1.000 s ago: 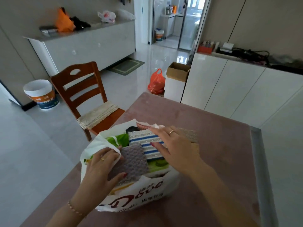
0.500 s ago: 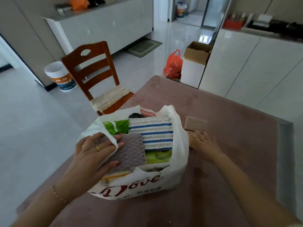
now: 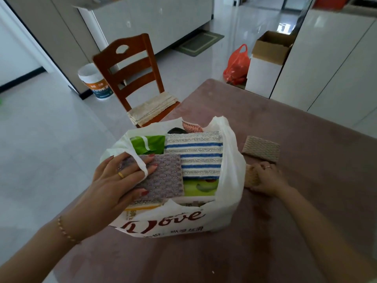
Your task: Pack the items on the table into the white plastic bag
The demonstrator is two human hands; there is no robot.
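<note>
1. White plastic bag sits on the table, already well filled.
2. Left hand lies flat, fingers straight, pressing the grey sponge inside.
3. Right hand, at the bag's 3 o'clock, curls round a tan sponge.
4. Patterned sponge at 2 o'clock awaits; we judge two items left.

This is a home, a dining area open to other rooms. A wooden chair with a seat pad stands at a table under a pink cloth. Glossy floor tiles, white cabinets at the upper right, a doormat at top centre, a bucket and a cardboard box say household.
</note>
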